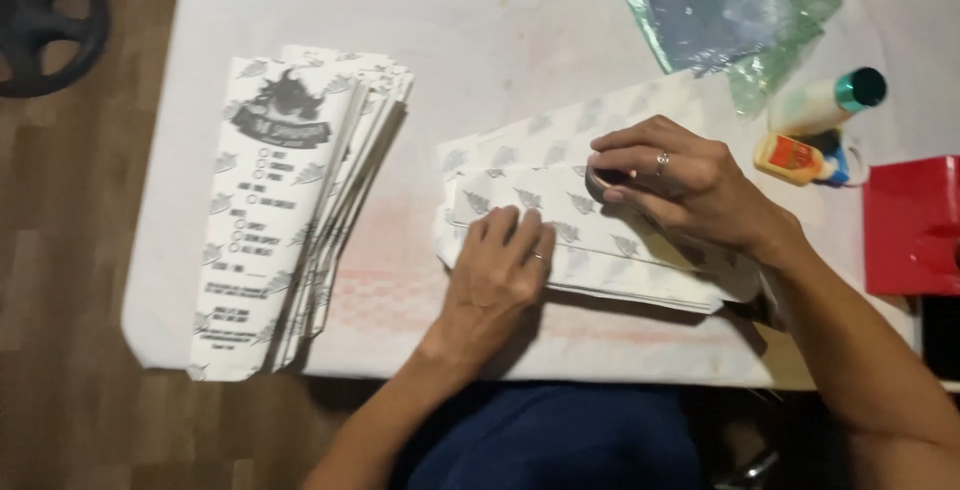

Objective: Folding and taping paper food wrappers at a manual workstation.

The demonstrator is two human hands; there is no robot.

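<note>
Printed paper sheets (600, 240) lie mid-surface, long axis running left-right. Left hand (500, 270) presses flat on their near-left end, fingers spread; right hand (680, 185) pinches the top sheet's folded edge, fingers narrow.

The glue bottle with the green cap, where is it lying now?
In the head view the glue bottle lies on its side at the table's right, between the crumpled green plastic bag and the red box, beyond the right hand.

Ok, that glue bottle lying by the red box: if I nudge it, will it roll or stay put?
The glue bottle lies on its side and looks round, so it would probably roll. The smaller orange-labelled bottle beside it might stop it that way. It seems light plastic, easy to knock toward the red box.
</note>
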